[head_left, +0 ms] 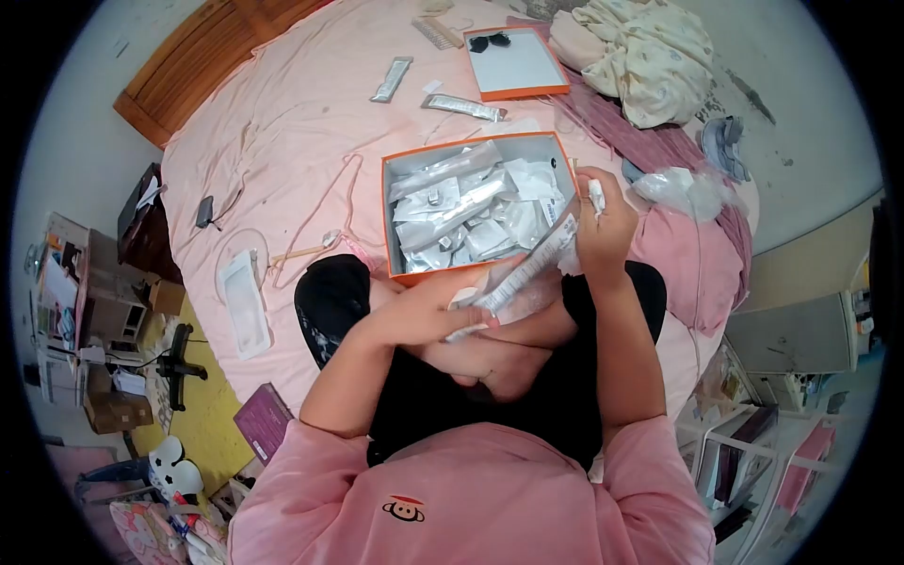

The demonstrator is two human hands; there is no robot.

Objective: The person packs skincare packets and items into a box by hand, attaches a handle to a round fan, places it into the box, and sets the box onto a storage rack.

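My left hand [422,314] is closed around the lower end of a long, silvery packet [527,273] with print on it, held slantwise over my crossed legs. My right hand [605,224] is raised at the packet's upper end, fingers curled, with a small white piece [597,196] pinched in them. Whether that piece is part of the packet I cannot tell. Just beyond my hands stands an orange-rimmed box [385,202], filled with several silver and white packets [471,202]. The slanted packet hides part of its near right corner.
On the pink bedsheet [292,113] lie two silver packets [392,79], a box lid [516,64] holding sunglasses [490,41], a pink hanger [350,198] and a white tray [246,306]. Bunched bedding [650,56] and a clear plastic bag [686,193] are at the right.
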